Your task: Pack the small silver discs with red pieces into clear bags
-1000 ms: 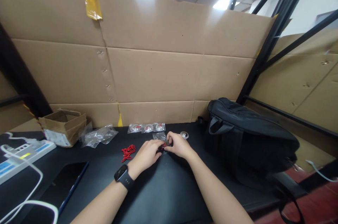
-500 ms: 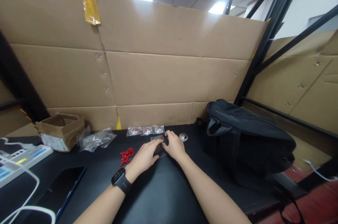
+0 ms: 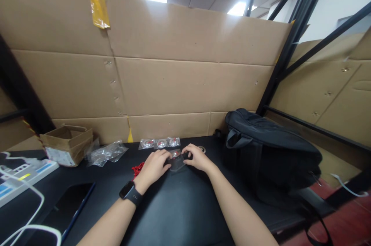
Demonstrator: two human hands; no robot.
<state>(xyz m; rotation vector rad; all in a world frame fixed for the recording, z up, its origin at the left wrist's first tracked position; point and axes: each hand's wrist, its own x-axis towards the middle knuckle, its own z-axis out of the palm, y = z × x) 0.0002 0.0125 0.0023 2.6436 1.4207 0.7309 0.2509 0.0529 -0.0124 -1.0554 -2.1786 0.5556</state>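
Left hand (image 3: 153, 165) and right hand (image 3: 197, 158) have drawn slightly apart since the earlier frame. Fingers curled, both appear to pinch opposite edges of a small clear packet (image 3: 176, 161) lying on the black table (image 3: 179, 207), just before three bagged discs (image 3: 160, 143); grip detail is blurred.

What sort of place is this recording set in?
Likely a small-parts packing bench: black tabletop walled by brown cardboard sheets on a black metal rack frame, with clear plastic bags of round metal parts in a row.
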